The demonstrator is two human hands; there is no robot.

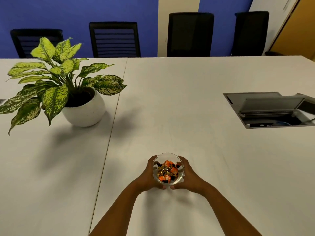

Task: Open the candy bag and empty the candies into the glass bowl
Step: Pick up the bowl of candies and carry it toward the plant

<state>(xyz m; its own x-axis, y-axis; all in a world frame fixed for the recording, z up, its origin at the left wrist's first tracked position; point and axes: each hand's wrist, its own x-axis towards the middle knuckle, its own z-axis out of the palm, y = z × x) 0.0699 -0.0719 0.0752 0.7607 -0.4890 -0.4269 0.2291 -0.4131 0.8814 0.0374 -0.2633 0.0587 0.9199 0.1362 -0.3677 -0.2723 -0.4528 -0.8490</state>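
From the head camera, a glass bowl (pixel 168 168) sits near the front of the white worktop (pixel 204 150), filled with orange and gold wrapped candies (pixel 166 170). The left hand (pixel 149 176) and right hand (pixel 188 176) cup the bowl from either side, fingers wrapped around its wall. A potted plant (pixel 68 92) stands well apart at far left, and an open cable box (pixel 271 109) lies at right.

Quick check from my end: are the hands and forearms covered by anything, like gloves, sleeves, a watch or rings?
Nothing worn that shows. The left hand and right hand are bare, no gloves. Both forearms are uncovered down to the bottom edge of the picture, with no sleeve cuff in view. No watch, band or ring can be made out, though the fingers are small here.
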